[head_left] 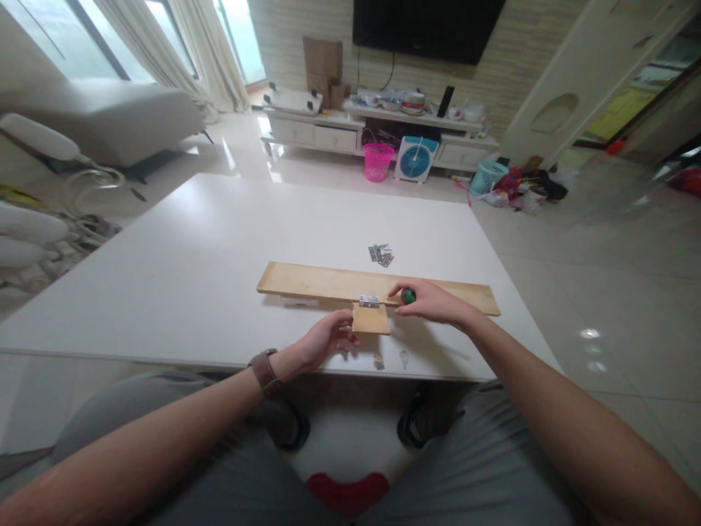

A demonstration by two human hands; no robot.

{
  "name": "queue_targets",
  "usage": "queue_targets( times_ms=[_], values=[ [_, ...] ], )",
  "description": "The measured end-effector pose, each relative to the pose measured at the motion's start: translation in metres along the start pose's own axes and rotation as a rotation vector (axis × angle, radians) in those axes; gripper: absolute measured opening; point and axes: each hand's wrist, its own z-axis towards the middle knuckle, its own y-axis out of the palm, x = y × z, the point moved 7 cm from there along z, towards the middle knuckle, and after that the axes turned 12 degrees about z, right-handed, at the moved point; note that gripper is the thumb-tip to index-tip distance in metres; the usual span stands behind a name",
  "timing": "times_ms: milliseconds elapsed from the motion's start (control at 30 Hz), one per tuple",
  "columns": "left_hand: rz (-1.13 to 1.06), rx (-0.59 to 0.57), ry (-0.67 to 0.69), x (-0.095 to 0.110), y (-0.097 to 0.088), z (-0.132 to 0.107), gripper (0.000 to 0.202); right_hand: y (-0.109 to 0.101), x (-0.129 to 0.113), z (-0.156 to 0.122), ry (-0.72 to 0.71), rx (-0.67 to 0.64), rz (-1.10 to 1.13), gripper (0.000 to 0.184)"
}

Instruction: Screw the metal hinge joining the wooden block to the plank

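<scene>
A long wooden plank lies across the white table. A metal hinge sits at its near edge, joining it to a small square wooden board that juts toward me. My left hand is at the small board's left edge, fingers loosely curled and apart, fingertips touching or very near it. To the right of the hinge, my right hand holds a green rounded handle over the plank. The rest of that tool is hidden or too small to make out.
Several loose metal hinges lie beyond the plank. Near the table's front edge are a small pile of tiny parts and a small clear item. A TV cabinet, pink basket and blue fan stand farther back.
</scene>
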Motion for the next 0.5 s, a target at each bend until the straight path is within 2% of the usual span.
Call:
queue_targets(
  times_ms=[133, 333, 500],
  values=[
    [-0.038, -0.020, 0.020, 0.0073, 0.0030, -0.0025, 0.034, -0.0014, 0.0005, -0.0009, 0.011, 0.016, -0.008, 0.042],
    [-0.018, -0.089, 0.063, 0.0109, 0.0065, -0.0066, 0.060, -0.0021, 0.0024, 0.0001, -0.003, 0.021, -0.022, 0.050],
    [0.005, -0.095, 0.084, 0.0107, 0.0047, -0.0064, 0.068, -0.0019, 0.0022, 0.0018, -0.021, 0.015, -0.032, 0.048]
  ],
)
